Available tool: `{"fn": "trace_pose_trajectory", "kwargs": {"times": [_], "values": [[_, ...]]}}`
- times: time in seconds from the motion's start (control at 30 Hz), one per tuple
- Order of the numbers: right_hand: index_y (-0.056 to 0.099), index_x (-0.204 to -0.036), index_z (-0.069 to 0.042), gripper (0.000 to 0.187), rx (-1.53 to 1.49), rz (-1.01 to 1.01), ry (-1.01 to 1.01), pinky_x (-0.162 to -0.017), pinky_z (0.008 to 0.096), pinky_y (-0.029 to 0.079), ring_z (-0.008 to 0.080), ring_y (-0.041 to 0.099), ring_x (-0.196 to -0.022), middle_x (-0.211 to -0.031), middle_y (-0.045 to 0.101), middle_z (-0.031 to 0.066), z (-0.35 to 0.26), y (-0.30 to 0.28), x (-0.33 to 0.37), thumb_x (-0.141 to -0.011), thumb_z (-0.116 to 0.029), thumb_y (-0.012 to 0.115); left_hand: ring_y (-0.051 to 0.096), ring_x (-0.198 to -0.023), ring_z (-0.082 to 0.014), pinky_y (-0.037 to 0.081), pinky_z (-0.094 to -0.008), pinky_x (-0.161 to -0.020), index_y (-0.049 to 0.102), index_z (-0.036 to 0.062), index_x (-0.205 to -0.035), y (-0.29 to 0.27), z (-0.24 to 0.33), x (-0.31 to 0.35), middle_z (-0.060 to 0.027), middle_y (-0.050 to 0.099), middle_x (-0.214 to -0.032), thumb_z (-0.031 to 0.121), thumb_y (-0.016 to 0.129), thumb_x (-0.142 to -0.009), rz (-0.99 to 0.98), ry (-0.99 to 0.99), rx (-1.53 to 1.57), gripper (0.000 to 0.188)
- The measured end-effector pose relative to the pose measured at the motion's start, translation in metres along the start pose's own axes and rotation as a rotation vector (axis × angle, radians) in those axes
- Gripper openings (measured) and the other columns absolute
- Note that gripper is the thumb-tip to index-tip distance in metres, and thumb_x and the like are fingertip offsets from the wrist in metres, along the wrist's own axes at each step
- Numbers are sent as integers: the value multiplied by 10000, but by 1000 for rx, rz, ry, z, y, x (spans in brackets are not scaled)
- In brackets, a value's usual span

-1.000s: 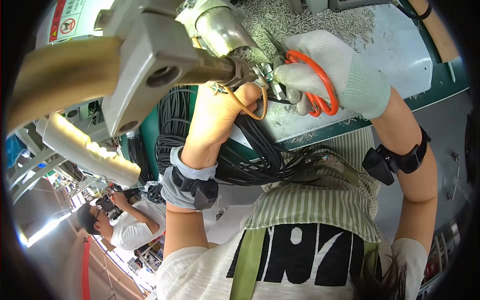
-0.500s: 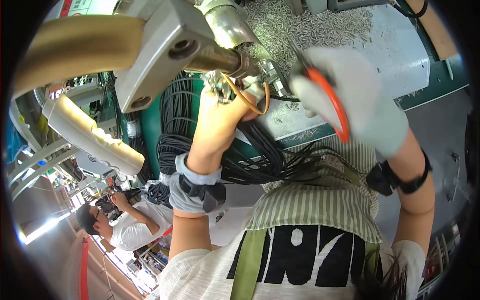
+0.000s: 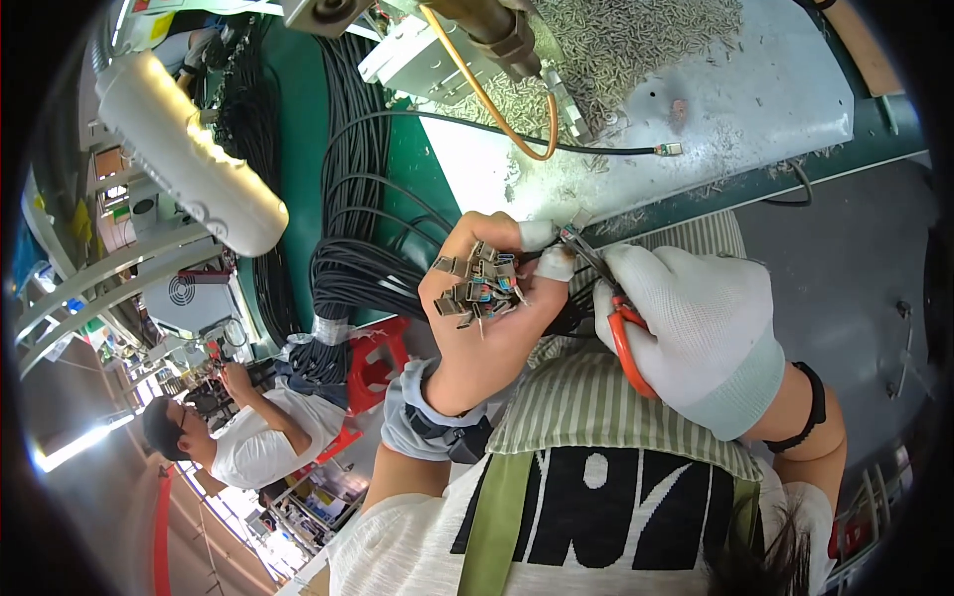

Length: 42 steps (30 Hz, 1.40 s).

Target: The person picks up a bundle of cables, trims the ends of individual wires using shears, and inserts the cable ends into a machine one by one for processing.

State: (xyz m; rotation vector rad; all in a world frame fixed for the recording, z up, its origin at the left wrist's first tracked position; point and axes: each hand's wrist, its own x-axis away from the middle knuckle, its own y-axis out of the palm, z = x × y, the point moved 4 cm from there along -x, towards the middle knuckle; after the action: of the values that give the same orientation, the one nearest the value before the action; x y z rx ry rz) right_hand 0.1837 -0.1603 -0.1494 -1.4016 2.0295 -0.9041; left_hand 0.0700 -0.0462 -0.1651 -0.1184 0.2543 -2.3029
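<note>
Holding a cluster of metal connectors (image 3: 481,285), the left hand (image 3: 497,353) has its grip curled closed around them, connectors bunched over the palm. Thumb and one finger wear white fingertip covers (image 3: 538,235) and meet close to a single connector (image 3: 567,234); cannot tell how firmly they pinch it. Right hand (image 3: 696,318), in a white knit glove with a pale green cuff, has its grip closed on orange-handled pliers (image 3: 627,343). Plier tips are at the single connector; jaw closure cannot be made out. Both hands are in front of the striped apron (image 3: 616,407), by the near edge of the green bench (image 3: 298,109). On the bench: a pale sheet (image 3: 785,89) strewn with small metal pieces (image 3: 646,45); across it, a black cable (image 3: 606,151) ending in another connector (image 3: 669,150), apart from both hands. Black cable bundles (image 3: 358,263) lie left of the sheet. Lit lamp (image 3: 189,159) at far left; co-worker (image 3: 278,437) in white below it.
</note>
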Motion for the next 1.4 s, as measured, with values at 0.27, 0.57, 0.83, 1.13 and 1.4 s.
{"fn": "trace_pose_trajectory", "kwargs": {"times": [0.27, 0.57, 0.83, 1.13, 1.4], "values": [[580, -915, -40, 224, 9, -15, -1, -472, 339, 424, 261, 561, -522, -622, 537, 84, -5, 9, 9, -728, -112, 681, 473, -686, -38, 375, -171, -604, 519, 4, -902, 3, 2, 8, -15, 538, -782, -89, 657, -767, 15, 83, 25, 215], [596, -935, -37, 237, -35, 135, -33, -479, 343, 430, 259, 561, -525, -633, 549, 80, -3, 8, 22, -733, -123, 687, 540, -672, -79, 448, -220, -591, 528, 1, -961, 8, -9, 13, -32, 567, -798, -16, 637, -819, -136, -322, 499, 180], [602, -898, -20, 167, -219, 101, -23, -492, 314, 435, 218, 568, -513, -605, 532, 104, 5, -10, 11, -786, -134, 651, 492, -600, -101, 415, -255, -573, 557, 3, -961, -9, -31, -15, -39, 567, -776, 34, 648, -826, -166, -426, 614, 166], [556, -757, 21, 265, -533, -69, 162, -411, 250, 447, 126, 571, -459, -545, 554, 73, 35, -30, -62, -876, -214, 576, 503, -599, -110, 420, -255, -572, 582, -10, -941, -1, -15, -56, -38, 569, -741, 77, 661, -829, -284, -400, 643, 162], [531, -719, 34, 291, -791, -173, 151, -387, 258, 456, 134, 570, -430, -523, 546, 83, 39, -21, -72, -863, -212, 588, 543, -600, -113, 428, -231, -545, 608, -1, -827, -8, -10, -66, -27, 575, -700, 24, 664, -747, -272, -420, 328, 101]]}}
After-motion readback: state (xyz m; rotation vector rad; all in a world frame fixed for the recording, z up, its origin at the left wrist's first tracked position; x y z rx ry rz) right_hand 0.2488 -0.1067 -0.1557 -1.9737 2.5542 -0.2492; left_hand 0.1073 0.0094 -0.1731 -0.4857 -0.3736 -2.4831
